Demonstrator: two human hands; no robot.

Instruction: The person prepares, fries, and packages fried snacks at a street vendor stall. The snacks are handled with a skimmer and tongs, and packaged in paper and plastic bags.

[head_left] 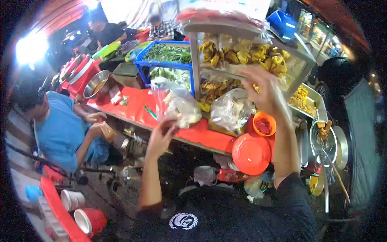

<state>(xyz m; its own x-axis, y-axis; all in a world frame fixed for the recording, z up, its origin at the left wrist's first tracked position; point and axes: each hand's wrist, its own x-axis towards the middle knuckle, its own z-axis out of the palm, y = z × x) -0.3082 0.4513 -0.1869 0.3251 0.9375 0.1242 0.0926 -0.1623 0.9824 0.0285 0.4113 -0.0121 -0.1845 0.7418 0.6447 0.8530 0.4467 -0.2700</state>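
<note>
My left hand (pixel 160 139) is at the front edge of the red-covered counter, fingers loosely curled and apart. Its fingertips are right at the lower side of a clear plastic bag (pixel 183 107) with pale contents. Motion smears my right hand (pixel 262 86), which is raised in front of the glass display case (pixel 196 64); its fingers point at the case's opening. Yellow chicken pieces (pixel 242 56) fill the shelf behind it. Below that hand stand a second clear bag (pixel 230 109) and an orange bowl of red sauce (pixel 263 124). A red plate (pixel 251 154) lies in front of them.
Blue crates (pixel 139 62) of leafy greens stand left of the case. A metal bowl (pixel 96 84) is farther left. At the left sits a person in a blue shirt (pixel 64 125). On the right are a tray of yellow food (pixel 304 101) and a strainer holding fried pieces (pixel 323 131).
</note>
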